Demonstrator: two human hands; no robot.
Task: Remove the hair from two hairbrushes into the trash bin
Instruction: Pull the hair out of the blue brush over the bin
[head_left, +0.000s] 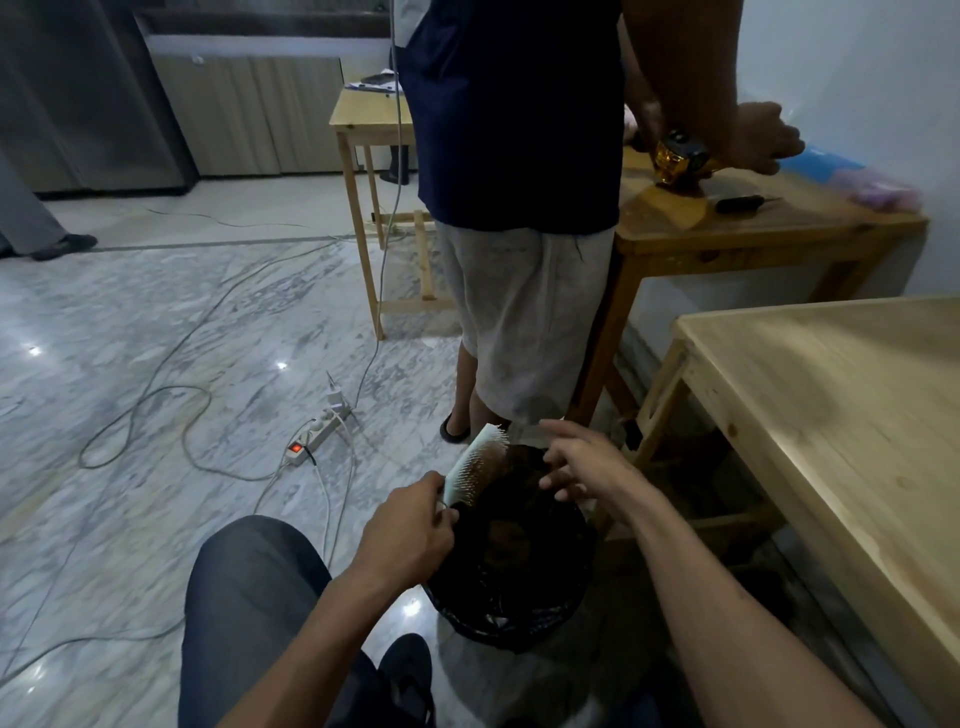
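My left hand (410, 530) grips the handle of a pale hairbrush (475, 465), holding it tilted over the far left rim of the trash bin (519, 618), bristles facing right. Brownish hair clings to the bristles. The bin is lined with a black bag and holds dark clumps of hair. My right hand (582, 462) hovers over the bin just right of the brush, fingers spread and empty. I see only one hairbrush.
A person in grey shorts (524, 312) stands right behind the bin, working at a wooden table (753, 228). A light wooden table (841, 415) is at my right. A power strip (317, 434) and cables lie on the marble floor to the left.
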